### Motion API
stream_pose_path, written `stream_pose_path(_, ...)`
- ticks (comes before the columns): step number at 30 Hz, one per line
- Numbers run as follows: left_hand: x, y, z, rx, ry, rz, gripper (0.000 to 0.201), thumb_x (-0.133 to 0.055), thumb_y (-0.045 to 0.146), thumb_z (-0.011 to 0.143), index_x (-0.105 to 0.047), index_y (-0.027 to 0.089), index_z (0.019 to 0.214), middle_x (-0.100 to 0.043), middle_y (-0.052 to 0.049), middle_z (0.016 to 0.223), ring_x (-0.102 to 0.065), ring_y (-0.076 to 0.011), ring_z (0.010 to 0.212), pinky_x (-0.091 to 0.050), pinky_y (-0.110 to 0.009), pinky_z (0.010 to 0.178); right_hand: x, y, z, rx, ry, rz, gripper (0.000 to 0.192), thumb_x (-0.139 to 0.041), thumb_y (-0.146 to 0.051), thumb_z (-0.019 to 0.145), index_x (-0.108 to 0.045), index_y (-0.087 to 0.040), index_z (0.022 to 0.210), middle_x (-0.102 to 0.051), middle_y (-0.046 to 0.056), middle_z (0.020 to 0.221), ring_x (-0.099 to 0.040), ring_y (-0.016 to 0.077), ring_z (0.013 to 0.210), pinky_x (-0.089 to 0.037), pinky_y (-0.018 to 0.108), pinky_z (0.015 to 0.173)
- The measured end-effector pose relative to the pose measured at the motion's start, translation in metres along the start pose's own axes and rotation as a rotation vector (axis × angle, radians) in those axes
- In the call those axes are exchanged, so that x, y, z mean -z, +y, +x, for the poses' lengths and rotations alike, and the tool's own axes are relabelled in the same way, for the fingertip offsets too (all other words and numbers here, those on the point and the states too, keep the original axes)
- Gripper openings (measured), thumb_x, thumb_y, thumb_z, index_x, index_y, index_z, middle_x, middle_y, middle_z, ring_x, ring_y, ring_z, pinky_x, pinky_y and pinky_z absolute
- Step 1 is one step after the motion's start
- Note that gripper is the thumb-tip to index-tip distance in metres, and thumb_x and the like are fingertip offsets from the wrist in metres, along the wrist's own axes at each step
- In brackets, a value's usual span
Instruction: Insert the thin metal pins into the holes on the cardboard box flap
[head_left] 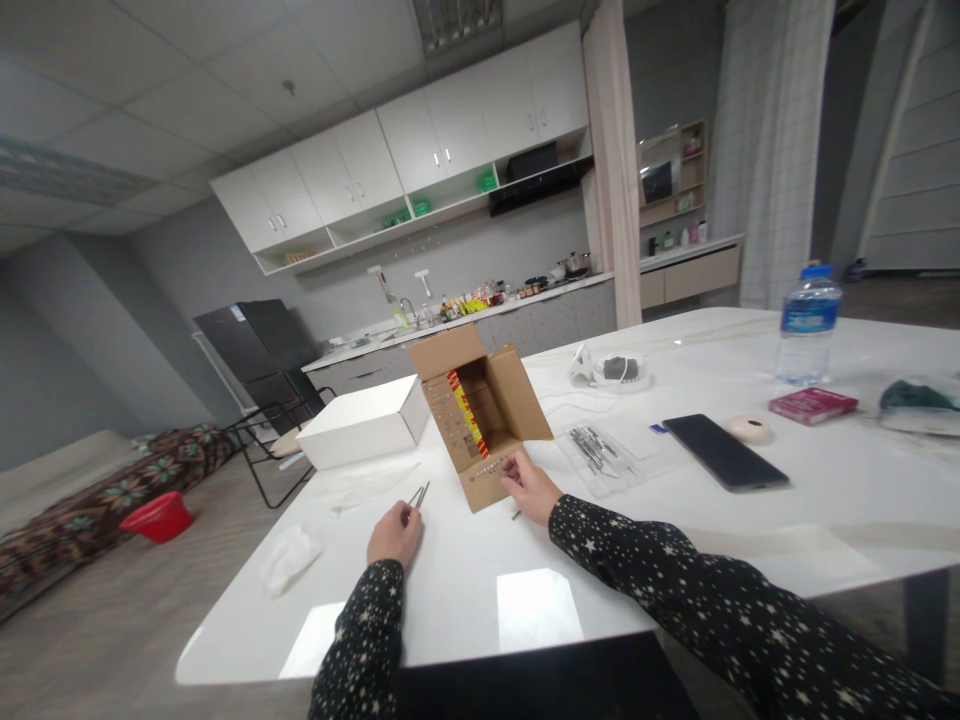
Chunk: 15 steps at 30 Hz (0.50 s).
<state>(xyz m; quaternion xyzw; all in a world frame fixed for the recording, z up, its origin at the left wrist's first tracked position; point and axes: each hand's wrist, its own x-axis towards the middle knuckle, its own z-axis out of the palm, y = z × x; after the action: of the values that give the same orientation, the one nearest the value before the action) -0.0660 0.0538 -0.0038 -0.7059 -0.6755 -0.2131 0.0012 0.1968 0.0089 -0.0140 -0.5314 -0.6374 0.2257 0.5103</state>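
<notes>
Just below the middle of the frame, a small brown cardboard box [480, 420] stands open on the glossy white table [825, 500], flaps spread, its mouth tilted toward the lower right. The right hand [531, 487] rests loosely curled on its perforated lower flap. Left of it, the left hand [394, 533] pinches thin metal tweezers [420, 494], tips pointing up-right toward the box.

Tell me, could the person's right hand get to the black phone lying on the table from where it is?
Probably yes. The right hand rests at the cardboard box; only a clear tool tray lies low between it and the phone.
</notes>
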Motion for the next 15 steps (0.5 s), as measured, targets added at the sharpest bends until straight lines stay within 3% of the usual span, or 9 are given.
stream_pose_path(3,-0.001,-0.001,0.0,0.0,0.003,0.005,0.02,-0.042,0.034,0.082,-0.055,0.021,0.074,-0.065,-0.004,0.073,-0.06,-0.0175,0.072,-0.038,-0.024,0.063,-0.004,0.009,0.007,-0.062,0.076,0.143,0.023,-0.051,-0.012,0.073,-0.047,-0.018,0.095,-0.057,0.0,0.079,-0.055,0.0126,0.066,-0.047,0.03,0.068)
stream_pose_path(8,0.0,-0.001,0.001,0.005,-0.003,0.007,0.021,-0.04,0.036,0.082,-0.054,0.022,0.075,-0.065,-0.004,0.074,-0.06,-0.018,0.072,-0.038,-0.025,0.064,-0.007,0.022,0.016,-0.109,0.108,0.418,0.011,-0.052,-0.015,0.073,-0.053,-0.018,0.083,-0.059,-0.001,0.071,-0.06,0.0131,0.062,-0.052,0.028,0.062)
stream_pose_path(15,-0.001,-0.002,0.001,0.006,-0.007,0.002,0.021,-0.041,0.036,0.082,-0.054,0.022,0.074,-0.065,-0.003,0.073,-0.059,-0.0174,0.071,-0.038,-0.024,0.063,-0.002,0.027,0.022,-0.088,0.146,0.544,0.007,-0.054,-0.017,0.074,-0.059,-0.016,0.08,-0.067,0.004,0.075,-0.067,0.0177,0.075,-0.054,0.031,0.072)
